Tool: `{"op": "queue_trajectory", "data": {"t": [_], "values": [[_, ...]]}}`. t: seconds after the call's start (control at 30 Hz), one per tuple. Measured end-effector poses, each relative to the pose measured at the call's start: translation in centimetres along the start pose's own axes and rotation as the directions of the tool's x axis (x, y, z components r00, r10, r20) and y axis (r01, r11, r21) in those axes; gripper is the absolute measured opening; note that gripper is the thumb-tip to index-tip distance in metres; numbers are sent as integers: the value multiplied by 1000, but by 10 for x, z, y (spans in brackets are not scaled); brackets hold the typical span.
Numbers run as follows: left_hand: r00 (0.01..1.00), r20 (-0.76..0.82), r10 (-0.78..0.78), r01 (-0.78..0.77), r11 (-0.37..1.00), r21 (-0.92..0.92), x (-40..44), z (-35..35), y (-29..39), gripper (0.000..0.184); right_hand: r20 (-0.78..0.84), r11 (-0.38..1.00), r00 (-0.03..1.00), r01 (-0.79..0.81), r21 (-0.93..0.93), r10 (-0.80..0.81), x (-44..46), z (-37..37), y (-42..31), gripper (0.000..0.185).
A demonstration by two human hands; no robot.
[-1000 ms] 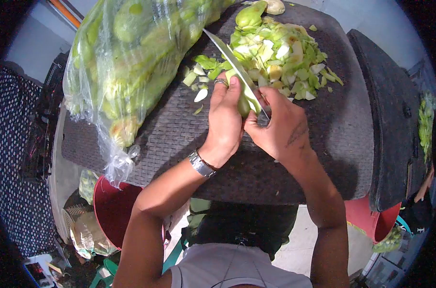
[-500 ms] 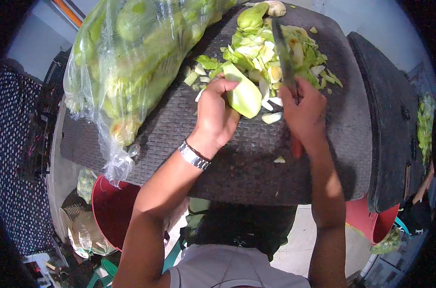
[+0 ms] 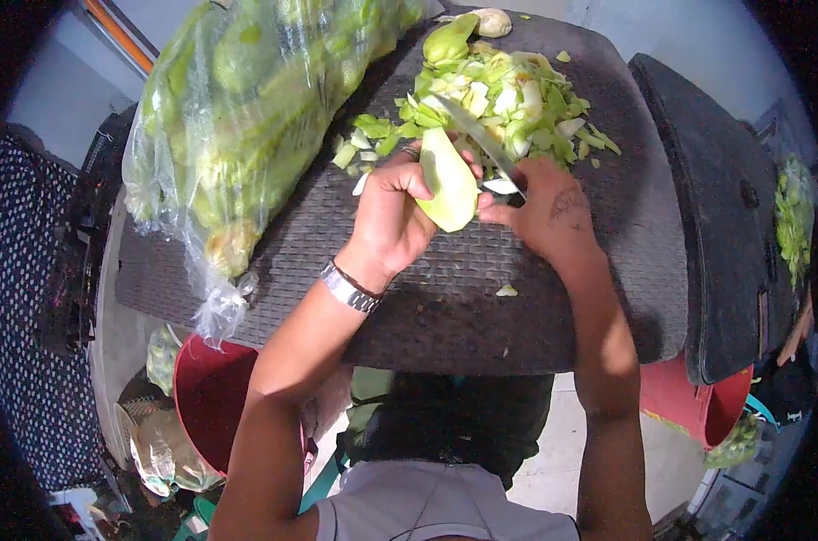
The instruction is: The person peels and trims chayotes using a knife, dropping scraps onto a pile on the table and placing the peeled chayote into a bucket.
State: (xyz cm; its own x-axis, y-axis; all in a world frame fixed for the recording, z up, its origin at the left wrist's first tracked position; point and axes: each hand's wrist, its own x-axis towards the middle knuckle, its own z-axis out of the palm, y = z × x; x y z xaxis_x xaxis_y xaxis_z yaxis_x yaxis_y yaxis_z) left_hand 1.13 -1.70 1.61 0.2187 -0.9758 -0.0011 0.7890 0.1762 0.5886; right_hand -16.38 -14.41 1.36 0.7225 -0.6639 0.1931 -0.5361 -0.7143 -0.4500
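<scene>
My left hand [image 3: 391,212] is closed around a peeled pale-green chayote [image 3: 448,180], thumb across its near side. In my right hand [image 3: 548,207] is a knife [image 3: 476,131], its handle hidden by my fingers and its blade slanting up and to the left just beyond the chayote. My right fingertips are close to the chayote's right side; I cannot tell if they touch it. Behind both hands spreads a heap of green and whitish peelings [image 3: 530,99]. An unpeeled chayote [image 3: 447,43] lies at the heap's far edge, beside a pale, whitish piece [image 3: 493,22].
A large clear plastic bag of chayotes [image 3: 237,135] lies along the left of the dark woven-patterned table [image 3: 409,316]. A black panel [image 3: 711,207] stands at the right. Below the table are a red bin [image 3: 210,388] at left and another red bin [image 3: 702,406] at right.
The knife has swung from upright beside the chayote to a leftward slant behind it. My right hand has turned and come closer to my left, which has shifted slightly left with the chayote.
</scene>
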Motion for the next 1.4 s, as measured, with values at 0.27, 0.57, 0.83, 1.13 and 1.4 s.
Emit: {"op": "queue_trajectory", "data": {"t": [0.27, 0.57, 0.83, 1.13, 1.4], "values": [[996, 50, -68, 56, 975, 217, -11, 21, 17, 44, -389, 993, 920, -88, -84, 49, 17, 5, 21, 33], [810, -477, 340, 196, 610, 768, -225, -38, 124, 33, -353, 1000, 935, 24, 5, -20, 14, -2, 14, 24], [491, -870, 38, 841, 241, 485, -424, -141, 131, 38, -283, 996, 958, -13, 86, 37, 18, 4, 15, 27], [578, -272, 769, 663, -249, 706, -325, -104, 154, 26, -273, 998, 961, -28, 57, 42, 16, 3, 10, 23], [917, -265, 299, 323, -166, 932, -216, -115, 224, 74, -313, 994, 948, 81, 78, -52, 11, 2, 5, 17]]}}
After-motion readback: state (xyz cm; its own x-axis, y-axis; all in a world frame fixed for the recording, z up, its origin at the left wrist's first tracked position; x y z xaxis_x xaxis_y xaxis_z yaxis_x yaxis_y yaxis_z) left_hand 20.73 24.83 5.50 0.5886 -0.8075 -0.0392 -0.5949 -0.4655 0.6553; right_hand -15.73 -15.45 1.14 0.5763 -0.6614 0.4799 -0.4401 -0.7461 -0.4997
